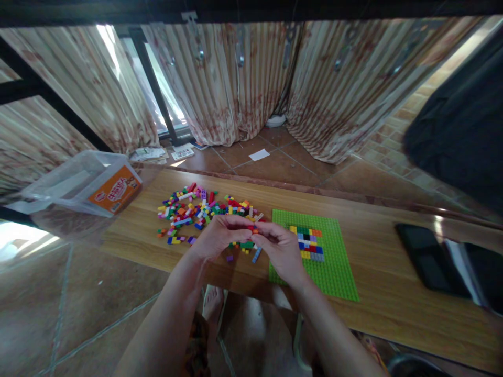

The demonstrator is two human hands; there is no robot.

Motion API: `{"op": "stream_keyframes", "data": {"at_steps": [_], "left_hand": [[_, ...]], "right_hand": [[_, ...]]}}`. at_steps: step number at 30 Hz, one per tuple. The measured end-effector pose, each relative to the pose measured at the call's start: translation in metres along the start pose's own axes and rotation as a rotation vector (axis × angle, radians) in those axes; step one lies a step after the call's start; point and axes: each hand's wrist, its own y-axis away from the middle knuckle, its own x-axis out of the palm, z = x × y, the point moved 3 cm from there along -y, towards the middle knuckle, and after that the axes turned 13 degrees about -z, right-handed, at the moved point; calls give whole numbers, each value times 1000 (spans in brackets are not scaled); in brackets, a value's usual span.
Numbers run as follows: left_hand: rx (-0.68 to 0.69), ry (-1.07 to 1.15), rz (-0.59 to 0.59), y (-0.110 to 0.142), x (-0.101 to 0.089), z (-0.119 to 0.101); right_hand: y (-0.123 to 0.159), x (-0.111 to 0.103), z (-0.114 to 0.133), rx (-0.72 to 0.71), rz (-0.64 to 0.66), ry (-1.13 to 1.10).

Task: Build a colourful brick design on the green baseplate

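Observation:
My left hand (217,236) and my right hand (282,250) meet over the bench, fingertips pinched together on a small red building brick (251,228). Fingers cover most of that brick, so its full shape is hidden. Below and beyond the left hand spreads a pile of loose multicoloured bricks (181,211). A light blue long brick (257,255) lies just under the right fingertips. Right of the pile rests a green studded baseplate (337,262), partly behind my right hand. Rows of coloured bricks (310,244) are fixed on it.
A clear plastic tub (74,180) with an orange label stands at the left end of the wooden bench (377,256). A black tablet-like slab (430,256) lies toward the right end. Patterned curtains (223,84) hang beyond, and papers (259,155) lie on the tiled floor.

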Motion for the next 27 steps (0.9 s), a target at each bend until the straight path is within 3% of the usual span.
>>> {"op": "stream_keyframes", "data": {"at_steps": [7,18,22,25,27], "left_hand": [[106,-57,22,0,4,0],[158,-118,-79,3,6,0],[138,-46,-59,4,9,0],[123,5,-65,3,5,-2],[126,2,-83,1,-4,-3]], "right_hand": [[-2,-4,2,56,-71,-11],[-1,-3,-1,149,-117,-38],[-1,-5,-6,195,-150,-82],[-4,-7,-9,151,-174,-47],[-6,-10,-8,41,-186,66]]}}
